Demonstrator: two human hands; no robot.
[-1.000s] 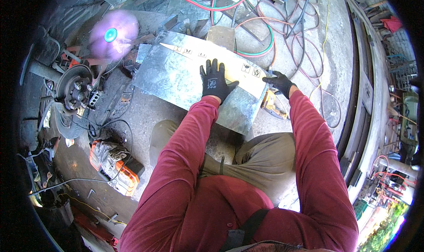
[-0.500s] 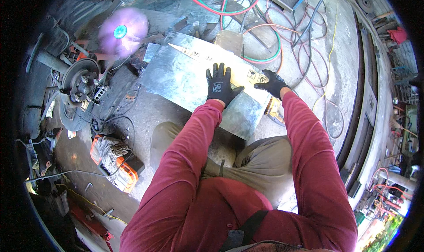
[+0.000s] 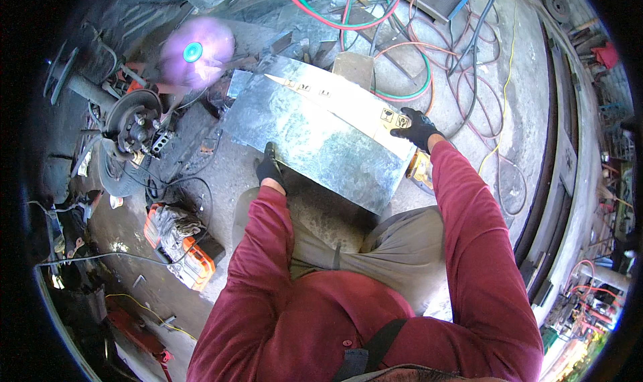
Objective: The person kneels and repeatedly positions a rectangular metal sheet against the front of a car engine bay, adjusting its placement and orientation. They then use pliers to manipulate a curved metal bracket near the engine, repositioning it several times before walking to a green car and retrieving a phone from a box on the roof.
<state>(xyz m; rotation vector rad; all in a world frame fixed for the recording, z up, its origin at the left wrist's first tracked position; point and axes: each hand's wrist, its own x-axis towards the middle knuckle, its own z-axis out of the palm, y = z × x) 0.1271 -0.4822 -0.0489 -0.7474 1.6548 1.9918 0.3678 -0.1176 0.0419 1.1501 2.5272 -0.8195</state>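
A rectangular silvery metal sheet [image 3: 321, 154] lies before me, with a long tapered pale cardboard strip [image 3: 365, 112] marked with pictograms along its far half. My left hand [image 3: 271, 166] grips the sheet's near edge at the left, fingers partly hidden. My right hand [image 3: 418, 129] is closed on the sheet and strip at their right end, its thumb on top. Under that end a yellow tool [image 3: 420, 173] shows partly. A rough tan block [image 3: 353, 66] sits behind the sheet.
Left are a blurred purple fan [image 3: 197, 53], a brake disc assembly [image 3: 130, 124] and an orange-grey item [image 3: 194, 255] with cables. Tangled hoses [image 3: 425, 70] and a dark machine [image 3: 442, 3] lie ahead. Dark metal rails [image 3: 549, 154] run along the right; my legs are below the sheet.
My left hand has left the middle of the strip and moved left and nearer to the sheet's near edge. My right hand has shifted slightly inward from the strip's end.
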